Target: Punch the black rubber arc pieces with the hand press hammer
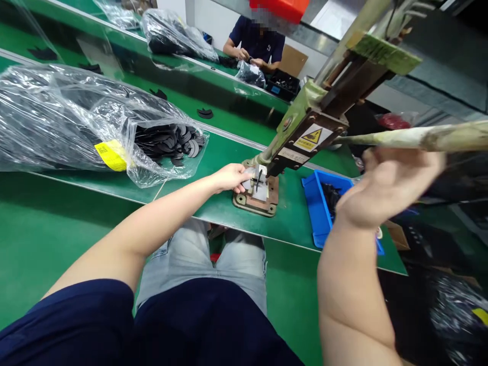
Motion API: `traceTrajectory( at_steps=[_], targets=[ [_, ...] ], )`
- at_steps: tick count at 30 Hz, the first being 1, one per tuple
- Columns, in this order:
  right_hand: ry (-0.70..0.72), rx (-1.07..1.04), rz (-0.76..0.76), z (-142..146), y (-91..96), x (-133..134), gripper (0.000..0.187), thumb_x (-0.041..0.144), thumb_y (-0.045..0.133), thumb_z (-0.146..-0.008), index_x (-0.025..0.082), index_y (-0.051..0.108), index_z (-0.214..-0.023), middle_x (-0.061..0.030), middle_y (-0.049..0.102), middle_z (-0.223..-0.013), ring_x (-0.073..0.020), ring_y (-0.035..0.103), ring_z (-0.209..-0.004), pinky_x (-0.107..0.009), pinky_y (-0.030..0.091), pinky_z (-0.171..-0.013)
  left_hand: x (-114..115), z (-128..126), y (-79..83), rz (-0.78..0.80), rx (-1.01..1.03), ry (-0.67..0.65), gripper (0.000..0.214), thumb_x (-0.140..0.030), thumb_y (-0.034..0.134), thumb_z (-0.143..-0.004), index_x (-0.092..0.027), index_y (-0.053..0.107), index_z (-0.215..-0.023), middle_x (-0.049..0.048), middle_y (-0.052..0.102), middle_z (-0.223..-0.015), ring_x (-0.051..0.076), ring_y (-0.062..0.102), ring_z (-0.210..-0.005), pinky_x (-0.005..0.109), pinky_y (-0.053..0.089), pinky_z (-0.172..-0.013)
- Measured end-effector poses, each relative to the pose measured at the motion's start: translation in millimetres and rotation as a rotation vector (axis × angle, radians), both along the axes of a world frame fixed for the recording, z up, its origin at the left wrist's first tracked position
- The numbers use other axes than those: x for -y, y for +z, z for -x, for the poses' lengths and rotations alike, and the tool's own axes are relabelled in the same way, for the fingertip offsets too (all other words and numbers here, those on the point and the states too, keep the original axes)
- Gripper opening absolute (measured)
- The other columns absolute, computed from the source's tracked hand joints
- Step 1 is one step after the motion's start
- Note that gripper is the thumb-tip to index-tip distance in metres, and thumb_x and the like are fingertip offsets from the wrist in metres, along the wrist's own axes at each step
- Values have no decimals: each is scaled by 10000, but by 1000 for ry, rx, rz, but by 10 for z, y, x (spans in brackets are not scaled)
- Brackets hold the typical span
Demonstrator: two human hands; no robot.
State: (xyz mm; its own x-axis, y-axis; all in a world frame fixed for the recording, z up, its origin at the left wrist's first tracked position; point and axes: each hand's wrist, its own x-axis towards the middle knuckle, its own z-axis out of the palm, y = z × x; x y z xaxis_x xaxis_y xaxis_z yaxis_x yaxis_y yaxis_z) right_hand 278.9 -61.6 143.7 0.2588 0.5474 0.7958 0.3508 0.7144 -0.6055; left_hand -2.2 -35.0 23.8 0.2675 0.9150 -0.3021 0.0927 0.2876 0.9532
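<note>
A green hand press [301, 119] stands on a rusty base plate [256, 202] on the green bench. My left hand [232, 177] reaches to the base, its fingers pinched on a small black curved part [258, 179] lying on the white die under the ram. My right hand [385, 185] is raised at the right, just below the long pale lever [423, 137], fingers curled; whether it grips the lever is unclear.
A large clear plastic bag [76, 122] of black curved parts lies at the left, mouth open toward the press. A blue bin [316, 203] with black parts sits right of the base. Across the far bench another person [255, 43] handles a bag.
</note>
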Motion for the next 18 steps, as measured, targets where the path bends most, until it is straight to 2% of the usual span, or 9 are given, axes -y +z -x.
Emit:
traceTrajectory(
  at_steps=[2,4,6,7,9,13,18],
  targets=[
    [37,5,134,144,-510,182,307,447,721,-956,269,628,-1188,-68,686,-1231,-156,715,-1061,-406,634,-1041,214,102,85,-42,56,-23,409,-468,808,-963,-190,537,-836,23,697,-599,140,702,-510,183,507,-484],
    [124,26,311,329,-1005,413,338,416,767,-927,233,648,-1185,-58,736,-1146,-143,739,-936,-385,668,-933,438,161,174,-77,113,-53,426,-495,825,-940,-187,547,-843,25,704,-617,152,715,-524,195,523,-483],
    [242,71,436,526,-1353,625,413,451,806,-890,216,669,-1201,-69,775,-1092,-165,766,-889,-372,682,-842,641,162,252,-105,140,-76,424,-493,835,-927,-184,556,-846,21,703,-624,154,713,-519,202,528,-473],
    [283,82,470,618,-1457,705,437,480,818,-875,215,675,-1193,-74,784,-1086,-173,774,-877,-366,682,-814,728,145,284,-117,143,-88,414,-482,834,-927,-185,559,-844,15,699,-624,152,708,-513,201,525,-466],
    [322,83,501,768,-1546,806,415,525,809,-874,218,686,-1124,-73,792,-1055,-175,777,-868,-346,674,-790,871,96,329,-129,128,-111,383,-453,824,-934,-188,564,-840,6,693,-624,149,704,-508,197,517,-452],
    [278,69,484,926,-1506,888,336,537,748,-921,215,662,-965,-52,773,-963,-156,758,-876,-300,641,-784,1049,24,368,-136,66,-129,336,-434,797,-942,-202,571,-853,11,716,-659,163,721,-531,199,506,-434],
    [226,122,442,966,-1520,995,265,487,660,-982,223,637,-977,-47,758,-987,-149,740,-915,-299,623,-810,1107,46,413,-95,38,-202,362,-536,759,-953,-221,587,-898,-16,653,-540,162,645,-429,200,426,-377]
  ],
)
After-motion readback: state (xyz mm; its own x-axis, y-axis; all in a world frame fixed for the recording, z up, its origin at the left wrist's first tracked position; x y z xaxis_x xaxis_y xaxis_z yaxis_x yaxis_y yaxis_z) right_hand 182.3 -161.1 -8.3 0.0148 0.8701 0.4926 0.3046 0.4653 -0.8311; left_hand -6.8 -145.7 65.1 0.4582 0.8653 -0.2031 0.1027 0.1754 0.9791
